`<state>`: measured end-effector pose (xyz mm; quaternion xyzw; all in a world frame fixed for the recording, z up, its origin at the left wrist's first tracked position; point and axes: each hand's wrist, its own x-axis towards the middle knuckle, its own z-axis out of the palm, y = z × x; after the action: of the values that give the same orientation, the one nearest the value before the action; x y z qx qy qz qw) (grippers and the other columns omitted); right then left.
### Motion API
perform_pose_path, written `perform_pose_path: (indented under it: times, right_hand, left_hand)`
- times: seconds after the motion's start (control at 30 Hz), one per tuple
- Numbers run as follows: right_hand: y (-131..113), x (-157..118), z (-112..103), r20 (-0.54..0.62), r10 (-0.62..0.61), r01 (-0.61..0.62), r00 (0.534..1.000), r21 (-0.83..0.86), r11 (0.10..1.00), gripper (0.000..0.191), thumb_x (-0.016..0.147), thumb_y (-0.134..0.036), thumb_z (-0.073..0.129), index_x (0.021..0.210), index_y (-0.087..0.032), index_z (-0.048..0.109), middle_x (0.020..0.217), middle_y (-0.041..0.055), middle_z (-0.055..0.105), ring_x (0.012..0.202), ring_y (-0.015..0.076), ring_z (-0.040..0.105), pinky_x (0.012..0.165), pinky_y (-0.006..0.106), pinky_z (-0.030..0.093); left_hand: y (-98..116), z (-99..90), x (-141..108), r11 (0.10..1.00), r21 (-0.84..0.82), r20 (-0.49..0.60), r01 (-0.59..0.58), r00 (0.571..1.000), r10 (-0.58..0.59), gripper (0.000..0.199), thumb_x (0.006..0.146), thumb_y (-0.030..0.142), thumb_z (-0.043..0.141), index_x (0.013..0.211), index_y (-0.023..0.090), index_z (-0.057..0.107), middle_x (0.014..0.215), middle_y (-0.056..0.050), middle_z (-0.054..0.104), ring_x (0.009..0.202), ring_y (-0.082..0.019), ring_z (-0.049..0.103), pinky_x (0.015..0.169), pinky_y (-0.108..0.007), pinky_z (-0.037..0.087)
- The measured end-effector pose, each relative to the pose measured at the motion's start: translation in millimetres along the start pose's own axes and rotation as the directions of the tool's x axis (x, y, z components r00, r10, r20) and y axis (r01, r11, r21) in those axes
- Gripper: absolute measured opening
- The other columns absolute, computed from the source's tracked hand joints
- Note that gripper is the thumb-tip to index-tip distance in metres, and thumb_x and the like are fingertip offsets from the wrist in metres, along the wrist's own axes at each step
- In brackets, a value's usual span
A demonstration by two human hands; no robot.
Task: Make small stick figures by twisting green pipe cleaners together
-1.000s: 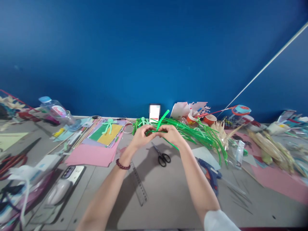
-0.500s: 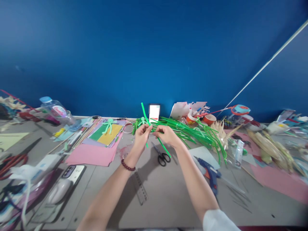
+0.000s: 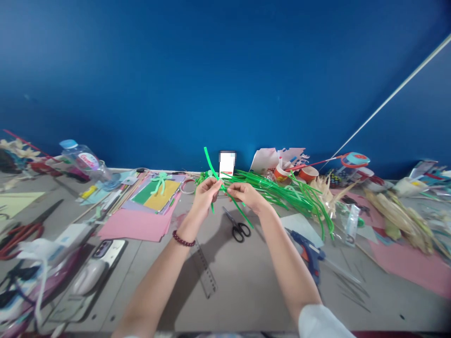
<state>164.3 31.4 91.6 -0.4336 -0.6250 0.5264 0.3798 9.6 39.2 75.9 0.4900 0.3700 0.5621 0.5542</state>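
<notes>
Green pipe cleaners (image 3: pixel 209 159) are pinched between the fingertips of my left hand (image 3: pixel 203 195), one end sticking up and another pointing down below the palm. My right hand (image 3: pixel 247 194) pinches close beside it on the same green stems, with a long end slanting down to the right. The exact join between the fingers is too small to make out. Black-handled scissors (image 3: pixel 240 231) lie under my hands. Behind the right hand spreads a bundle of green pipe cleaners (image 3: pixel 278 188). A small upright lit screen (image 3: pixel 226 166) stands against the wall.
On the left lie pink paper sheets (image 3: pixel 136 225), a phone (image 3: pixel 86 281), orange-handled scissors (image 3: pixel 26 239) and a plastic bottle (image 3: pixel 82 157). A clear ruler (image 3: pixel 206 272) lies nearer me. To the right are a blue glue gun (image 3: pixel 312 256), paper cups (image 3: pixel 308 174) and dried husks (image 3: pixel 405 216).
My hands have drawn slightly apart, with the right shifting a little to the right. Both still pinch the green stems, whose upright end leans a bit further left.
</notes>
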Motion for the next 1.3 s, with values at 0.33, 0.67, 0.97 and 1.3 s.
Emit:
perform_pose_path:
  times: [0.33,0.67,0.97,1.3]
  right_hand:
    - [2,-1,-7,-0.11,-0.086,0.08,0.99,-0.06,0.995,0.029,0.068,-0.042,0.067,0.079,-0.016,0.068,0.068,0.0002,0.061,0.06,0.0114,0.051,0.058,0.025,0.04]
    - [2,-4,-5,-0.174,-0.141,0.103,0.975,-0.213,0.972,0.022,0.072,-0.034,0.063,0.085,-0.018,0.071,0.069,0.0034,0.067,0.06,0.0163,0.059,0.058,0.029,0.047]
    - [-3,-4,-1,-0.235,-0.227,0.141,0.945,-0.333,0.932,0.016,0.073,-0.031,0.062,0.076,-0.018,0.071,0.07,0.0036,0.068,0.069,0.019,0.062,0.063,0.029,0.047]
    - [-1,-4,-2,-0.226,-0.222,0.135,0.949,-0.344,0.929,0.017,0.075,-0.029,0.06,0.08,-0.018,0.071,0.076,0.0047,0.07,0.062,0.017,0.062,0.061,0.028,0.048]
  left_hand:
    - [14,-9.1,0,0.954,0.296,0.146,-0.05,0.989,0.006,0.029,0.071,0.044,0.067,0.069,0.016,0.062,0.053,0.002,0.053,0.047,-0.008,0.045,0.041,-0.02,0.03]
    - [8,-9.0,3,0.929,0.366,0.06,-0.059,0.997,0.04,0.021,0.065,0.036,0.072,0.07,0.015,0.069,0.06,0.0,0.063,0.053,-0.01,0.05,0.049,-0.022,0.036]
    - [8,-11.1,4,0.906,0.421,0.034,-0.047,0.999,0.036,0.019,0.062,0.032,0.07,0.069,0.014,0.067,0.054,0.002,0.058,0.047,-0.008,0.044,0.045,-0.021,0.031]
    - [10,-7.8,0,0.922,0.386,0.108,0.034,0.991,-0.082,0.03,0.062,0.042,0.073,0.069,0.013,0.068,0.05,0.002,0.054,0.043,-0.006,0.038,0.04,-0.02,0.024]
